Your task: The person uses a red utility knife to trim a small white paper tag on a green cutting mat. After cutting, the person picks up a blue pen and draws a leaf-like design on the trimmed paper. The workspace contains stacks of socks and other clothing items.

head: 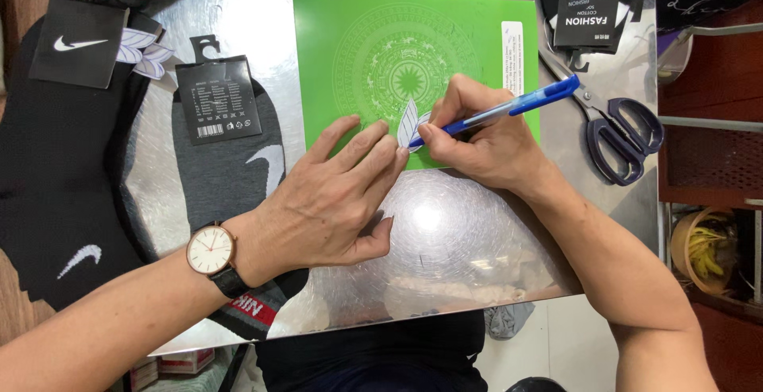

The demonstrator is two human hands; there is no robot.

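My right hand (pixel 477 141) grips a blue pen (pixel 509 110), its tip touching a small white leaf-shaped paper piece (pixel 408 122). The paper piece lies on a green patterned mat (pixel 350 50) on a shiny metal table (pixel 445 225). My left hand (pixel 334 201), with a wristwatch (pixel 211 250) on the wrist, lies flat with spread fingers, and its fingertips press down beside the paper piece at the mat's lower edge.
Dark-handled scissors (pixel 616 133) lie right of the mat. Grey socks with a black card tag (pixel 226 161) lie left of the mat, black socks (pixel 56 185) further left, with more white paper leaves (pixel 143 52). Another tagged sock pack (pixel 588 10) sits top right.
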